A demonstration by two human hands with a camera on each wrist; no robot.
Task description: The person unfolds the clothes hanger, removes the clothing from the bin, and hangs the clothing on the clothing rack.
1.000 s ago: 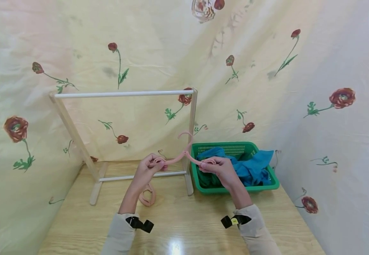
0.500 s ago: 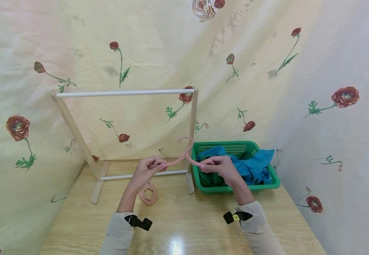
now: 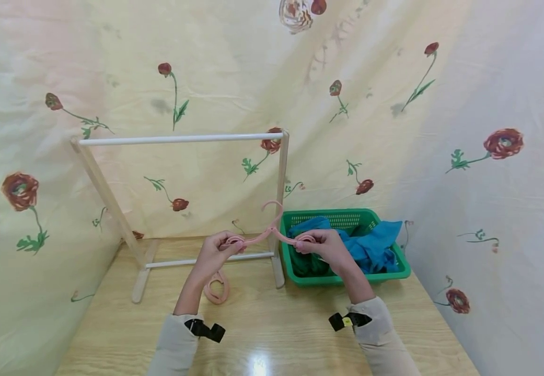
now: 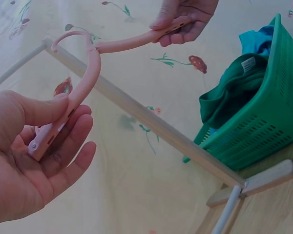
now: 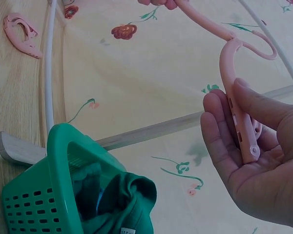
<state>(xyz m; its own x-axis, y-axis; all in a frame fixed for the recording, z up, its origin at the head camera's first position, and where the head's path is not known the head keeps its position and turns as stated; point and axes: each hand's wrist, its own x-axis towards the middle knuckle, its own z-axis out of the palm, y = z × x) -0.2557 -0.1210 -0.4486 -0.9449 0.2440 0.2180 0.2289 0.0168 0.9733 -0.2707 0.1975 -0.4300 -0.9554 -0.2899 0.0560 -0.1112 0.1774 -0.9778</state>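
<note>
A pink folding clothes hanger (image 3: 272,228) is held up between both hands, hook upward, in front of the rack's right post. My left hand (image 3: 215,250) pinches its left arm between thumb and fingers. The other arm is pinched the same way by my right hand (image 3: 330,250), in front of the green basket. In the left wrist view the hanger (image 4: 90,73) shows slots along its arm, and its end lies over the palm. A second pink hanger (image 3: 217,288), folded up, lies on the table beside my left forearm.
A wooden rack with a white top bar (image 3: 182,139) stands at the back left. At the right, a green plastic basket (image 3: 347,281) holds blue cloth (image 3: 370,245) and dark green cloth (image 5: 141,200). Flowered fabric (image 3: 234,78) hangs behind the table (image 3: 272,334).
Compared with a second ago, the held hanger's hook sits slightly lower. Both hands keep their hold, and the basket, rack and second hanger stay in place.
</note>
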